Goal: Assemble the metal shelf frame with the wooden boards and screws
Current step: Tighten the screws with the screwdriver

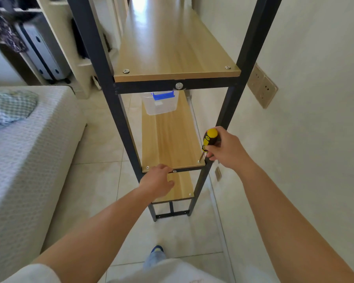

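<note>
A tall black metal shelf frame [94, 43] stands before me with three wooden boards in it. The top board [172, 52] has screws at both front corners. My right hand [225, 148] grips a yellow and black screwdriver [209, 139], its tip on the screw [199, 161] at the middle board's [170, 139] front right corner. My left hand [157, 180] rests on that board's front edge, fingers over the rail, thumb below. Another screw [147, 167] sits at the front left corner. The lowest board [182, 186] lies partly behind my left hand.
A clear plastic box [159, 106] with a blue lid stands at the back of the middle board. A bed [25, 152] lies to the left, a wall with sockets [262, 86] close on the right. A suitcase [43, 52] and shelves stand at the back left. My shoe [157, 249] is on the tiled floor.
</note>
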